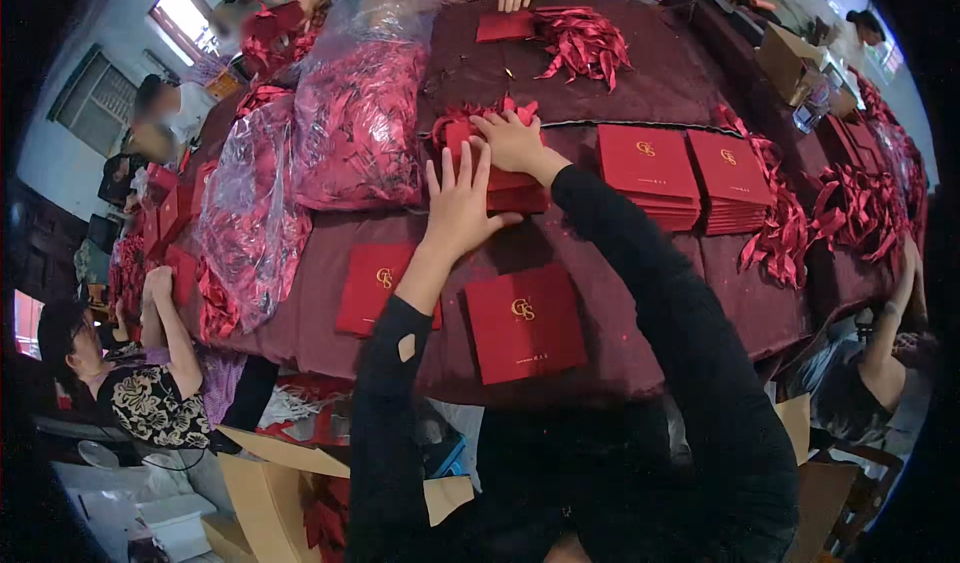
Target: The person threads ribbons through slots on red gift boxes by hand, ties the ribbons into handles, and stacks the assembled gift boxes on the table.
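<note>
Red card-like pile point(518, 199) is lying at the right hand point(512, 143) and spread left hand point(460, 203), their grip unclear; rightward, two gold-lettered red stacks point(647, 171) are standing squared, while bodyward two matching squares point(525, 328) are lying unstacked.

On the table point(660, 88), ribbons point(780, 243) lie right of two stacks point(648, 168).

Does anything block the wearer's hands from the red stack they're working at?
Nothing visible does. The right hand lies over the far part of the red stack; the left hand is at its left side. The gold-printed red packet lies nearer the wearer, clear of both hands.
</note>
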A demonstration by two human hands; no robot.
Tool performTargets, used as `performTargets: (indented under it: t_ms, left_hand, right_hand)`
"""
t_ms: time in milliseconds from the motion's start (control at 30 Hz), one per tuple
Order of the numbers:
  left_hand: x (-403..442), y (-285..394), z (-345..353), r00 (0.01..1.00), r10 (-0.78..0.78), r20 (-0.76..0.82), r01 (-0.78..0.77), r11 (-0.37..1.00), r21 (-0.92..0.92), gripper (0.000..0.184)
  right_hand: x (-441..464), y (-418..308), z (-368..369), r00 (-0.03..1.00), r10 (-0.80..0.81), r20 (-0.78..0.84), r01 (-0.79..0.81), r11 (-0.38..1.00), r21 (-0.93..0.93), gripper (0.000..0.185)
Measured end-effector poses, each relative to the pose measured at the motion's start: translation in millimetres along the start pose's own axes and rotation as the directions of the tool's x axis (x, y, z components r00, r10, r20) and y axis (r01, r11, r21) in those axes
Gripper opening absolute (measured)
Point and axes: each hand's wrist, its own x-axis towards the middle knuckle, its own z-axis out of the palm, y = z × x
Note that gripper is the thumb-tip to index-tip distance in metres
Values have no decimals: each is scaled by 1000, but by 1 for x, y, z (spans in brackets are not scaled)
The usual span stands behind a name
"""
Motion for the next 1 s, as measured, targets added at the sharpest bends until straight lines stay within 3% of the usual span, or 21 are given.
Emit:
performTargets:
  t_ms: [67, 133, 333, 400, 467, 700, 900, 1000]
  left_hand:
    - [1, -3, 13, 998, 27, -53, -27, 1000, -9, 107]
    - [4, -5, 21, 997, -75, -16, 76, 993, 86, 105]
    - [8, 1, 0, 988, -112, 107, 96, 985, 141, 111]
    - [11, 2, 3, 989, -92, 113, 79, 990, 118, 109]
    - [13, 6, 2, 976, -177, 131, 178, 984, 3, 108]
    - [15, 18, 3, 943, -299, 148, 315, 943, -103, 102]
    - [9, 13, 7, 954, -269, 131, 288, 946, -152, 98]
    - [11, 12, 2, 953, -267, 143, 292, 936, -199, 96]
  right_hand:
    - [5, 3, -15, 998, -15, 56, 14, 1000, 23, 54]
    - [7, 5, -26, 990, -29, 137, 23, 999, 47, 55]
    - [4, 1, -24, 997, -4, 81, 0, 999, 48, 56]
    - [3, 3, -27, 995, -28, 94, 24, 999, 43, 56]
    - [2, 2, -32, 994, -27, 102, 21, 998, 56, 56]
    - [-3, -6, -37, 993, 22, 112, -28, 998, 51, 59]
    - [-5, -8, -33, 989, 41, 143, -42, 999, 4, 68]
    - [3, 0, -37, 994, 80, 80, -84, 996, 40, 75]
